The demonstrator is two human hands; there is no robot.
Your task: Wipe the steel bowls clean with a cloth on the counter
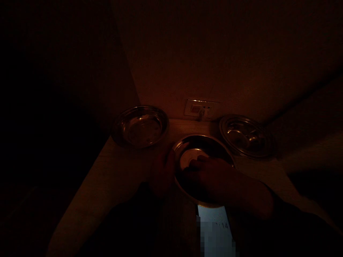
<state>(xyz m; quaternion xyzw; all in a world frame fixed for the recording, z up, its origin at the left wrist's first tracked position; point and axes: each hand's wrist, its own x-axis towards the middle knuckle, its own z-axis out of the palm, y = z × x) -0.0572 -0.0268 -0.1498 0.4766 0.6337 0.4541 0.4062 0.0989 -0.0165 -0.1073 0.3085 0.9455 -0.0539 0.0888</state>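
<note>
The scene is very dark. A round steel plate (187,144) lies on a pale counter right in front of me, with a pale lump of something (191,157) in it. My right hand (214,175) reaches into the plate, its fingers curled onto the pale lump. My left hand (162,171) grips the plate's left rim with its fingers closed on it.
Another steel plate (140,125) sits at the back left and a third steel plate (246,135) at the back right. A wall socket (201,108) is on the wall behind. A lit phone screen (214,225) glows near my body. The counter (107,178) ends at the left.
</note>
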